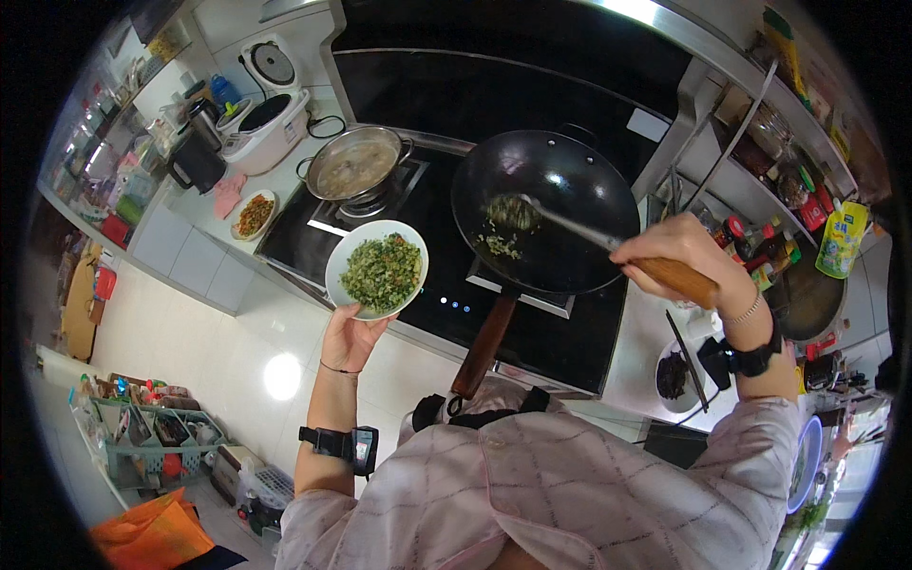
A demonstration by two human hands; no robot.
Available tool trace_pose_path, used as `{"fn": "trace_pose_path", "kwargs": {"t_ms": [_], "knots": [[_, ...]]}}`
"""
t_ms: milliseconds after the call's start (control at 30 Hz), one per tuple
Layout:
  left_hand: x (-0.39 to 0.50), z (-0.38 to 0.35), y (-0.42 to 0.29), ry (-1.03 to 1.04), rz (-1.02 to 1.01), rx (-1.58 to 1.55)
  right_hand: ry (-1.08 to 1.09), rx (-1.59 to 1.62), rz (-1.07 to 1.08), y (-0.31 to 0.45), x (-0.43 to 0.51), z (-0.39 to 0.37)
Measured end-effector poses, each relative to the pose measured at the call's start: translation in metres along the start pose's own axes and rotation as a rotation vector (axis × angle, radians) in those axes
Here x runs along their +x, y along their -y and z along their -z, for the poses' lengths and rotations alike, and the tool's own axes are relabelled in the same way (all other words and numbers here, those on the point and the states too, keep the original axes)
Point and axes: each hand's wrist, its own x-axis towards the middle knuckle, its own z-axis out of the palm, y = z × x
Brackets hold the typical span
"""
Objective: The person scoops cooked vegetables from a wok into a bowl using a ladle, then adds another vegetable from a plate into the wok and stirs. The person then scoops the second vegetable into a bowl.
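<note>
My left hand (350, 339) grips the near rim of a white bowl (335, 246), held up left of the wok. Chopped green vegetables (381, 272) with small reddish bits fill much of it. In my right hand (662, 253) is the wooden handle (677, 280) of a metal spatula (577, 222). The spatula's head is down in a black wok (570, 185), partly hidden by a small heap of chopped greens (507, 211). More bits of green (500, 246) cling to the wok's near-left side. A brown wooden wok handle (486, 344) points back toward my body.
On the left burner stands a steel pot (356, 164) of cloudy liquid. A plate of chopped orange-and-green food (255, 216), a rice cooker (267, 128) with raised lid and a black kettle (196, 160) are farther left. Chopsticks (687, 360) rest across a bowl of dark food (673, 374) at right.
</note>
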Motion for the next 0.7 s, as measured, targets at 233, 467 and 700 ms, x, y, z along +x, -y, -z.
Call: {"fn": "trace_pose_path", "kwargs": {"t_ms": [233,467,700], "knots": [[0.012,0.005,0.003,0.039,0.097,-0.004,0.113,-0.215,-0.054,-0.020,0.036,-0.029],[0.018,0.011,0.010,0.016,0.105,0.027,0.207,-0.080,0.054,0.004,0.026,-0.005],[0.031,0.010,0.015,-0.002,0.114,0.077,0.265,-0.289,-0.001,-0.011,0.048,-0.010]]}}
